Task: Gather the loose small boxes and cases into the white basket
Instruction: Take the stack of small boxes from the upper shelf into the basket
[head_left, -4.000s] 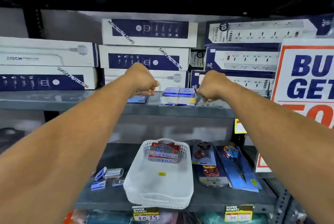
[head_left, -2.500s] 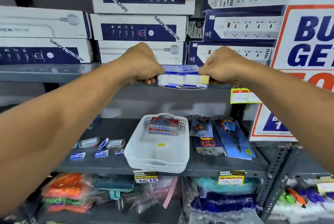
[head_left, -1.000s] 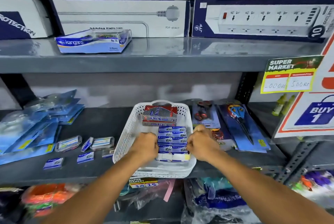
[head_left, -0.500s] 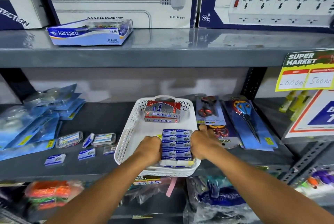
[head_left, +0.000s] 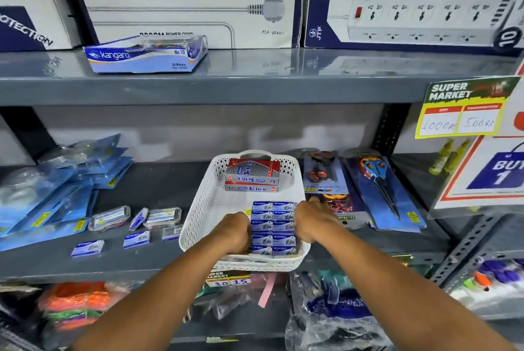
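The white basket [head_left: 208, 209] sits on the middle shelf. Inside its near end lies a block of small blue staple boxes [head_left: 273, 227], held between both hands. My left hand [head_left: 235, 230] presses its left side and my right hand [head_left: 312, 220] its right side. At the basket's far end rest two stacked red and silver boxes [head_left: 251, 175]. Left of the basket lie loose small blue boxes [head_left: 88, 247] [head_left: 136, 238] and clear cases [head_left: 109, 217] [head_left: 163, 216]. A blue Kangaro tray box [head_left: 144, 53] stands on the upper shelf.
Scissors in blister packs [head_left: 380, 189] lie right of the basket. Blue blister packs [head_left: 56, 189] are piled at far left. Large power strip cartons [head_left: 411, 16] fill the upper shelf. A price tag [head_left: 462, 108] and a sale sign [head_left: 493, 175] hang at right.
Both hands took the block of blue boxes from the upper shelf and lowered it into the basket's near end. In the last half second it sank deeper toward the front rim.
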